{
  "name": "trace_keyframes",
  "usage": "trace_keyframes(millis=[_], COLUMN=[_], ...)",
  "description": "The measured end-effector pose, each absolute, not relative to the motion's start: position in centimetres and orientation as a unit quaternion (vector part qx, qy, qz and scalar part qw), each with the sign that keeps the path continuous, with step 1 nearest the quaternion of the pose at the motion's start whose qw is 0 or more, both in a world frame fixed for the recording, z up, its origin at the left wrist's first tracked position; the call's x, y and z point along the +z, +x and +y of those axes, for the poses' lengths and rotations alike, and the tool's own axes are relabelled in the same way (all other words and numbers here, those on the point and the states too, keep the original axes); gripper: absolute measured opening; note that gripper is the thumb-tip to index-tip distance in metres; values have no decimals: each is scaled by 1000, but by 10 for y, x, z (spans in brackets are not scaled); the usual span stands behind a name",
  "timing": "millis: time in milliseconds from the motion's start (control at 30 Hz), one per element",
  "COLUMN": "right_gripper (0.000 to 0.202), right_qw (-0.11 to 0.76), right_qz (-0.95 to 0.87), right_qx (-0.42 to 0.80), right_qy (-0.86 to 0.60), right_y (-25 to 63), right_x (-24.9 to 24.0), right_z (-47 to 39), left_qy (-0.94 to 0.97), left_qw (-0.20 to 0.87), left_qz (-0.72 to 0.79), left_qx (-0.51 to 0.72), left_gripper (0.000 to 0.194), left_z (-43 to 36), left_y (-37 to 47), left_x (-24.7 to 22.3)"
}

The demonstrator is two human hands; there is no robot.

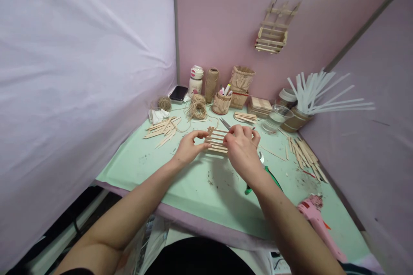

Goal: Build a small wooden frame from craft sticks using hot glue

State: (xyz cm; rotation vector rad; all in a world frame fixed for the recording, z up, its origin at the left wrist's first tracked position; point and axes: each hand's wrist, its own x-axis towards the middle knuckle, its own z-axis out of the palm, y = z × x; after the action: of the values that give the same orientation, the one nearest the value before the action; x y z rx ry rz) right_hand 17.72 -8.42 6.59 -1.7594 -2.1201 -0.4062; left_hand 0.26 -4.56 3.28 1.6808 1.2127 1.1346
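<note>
A small slatted frame of wooden craft sticks [217,146] is held just above the table, between my two hands. My left hand [191,148] pinches its left end, thumb at the front and fingers behind. My right hand [242,148] is closed at the right end, its fingers curled over the slats; they hide that end and anything small they may pinch. Behind the right hand lie metal scissors [225,123], partly covered. Green-handled pliers [271,174] rest beneath the right wrist, also partly hidden.
Loose craft sticks lie left [164,129] and right [305,157]. A pink glue gun [318,221] sits at the right front. Twine [196,108], a pen cup [222,102], a plastic cup [276,119] and white glue sticks [311,90] stand behind. A stick swing [272,34] hangs above.
</note>
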Motion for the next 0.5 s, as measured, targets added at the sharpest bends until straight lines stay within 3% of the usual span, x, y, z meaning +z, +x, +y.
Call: trace_keyframes(millis=[500], right_gripper=[16], right_qw=[178], right_qz=[-756], right_qx=[-160], right_qy=[-609], right_y=[176], right_x=[68], right_z=[-81], left_qy=[630], left_qw=[417], left_qz=[447], left_qx=[479], left_gripper=[21], left_z=[-41], left_y=[4], left_x=[26])
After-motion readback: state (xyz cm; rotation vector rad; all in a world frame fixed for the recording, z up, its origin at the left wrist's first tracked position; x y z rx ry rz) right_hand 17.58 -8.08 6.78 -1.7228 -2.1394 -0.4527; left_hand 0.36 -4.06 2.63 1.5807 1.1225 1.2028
